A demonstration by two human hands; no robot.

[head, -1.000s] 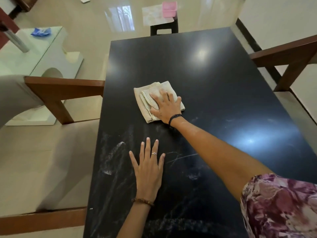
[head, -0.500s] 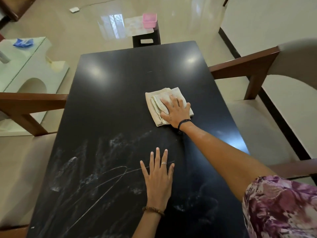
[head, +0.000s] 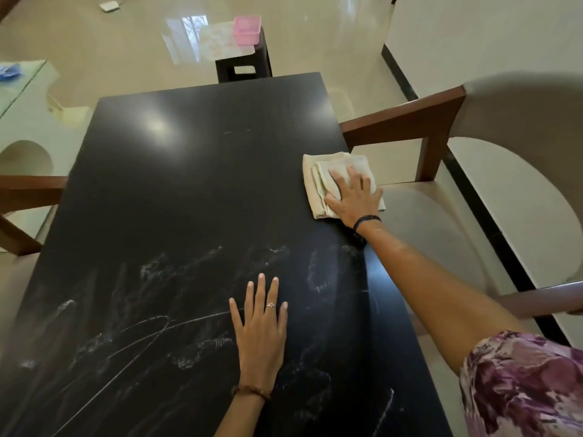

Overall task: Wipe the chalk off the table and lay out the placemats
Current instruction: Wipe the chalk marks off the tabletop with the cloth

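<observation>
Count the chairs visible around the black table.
2: one chair at the table's right side beside the cloth, one chair at the left edge, mostly cut off. Others may be out of frame.

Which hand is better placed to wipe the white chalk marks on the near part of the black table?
The right hand: it already presses the folded beige cloth. The left hand lies flat on the black table, holding nothing.

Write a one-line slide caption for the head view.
Right hand presses a folded cloth at the black table edge; left hand rests flat among chalk marks.
</observation>
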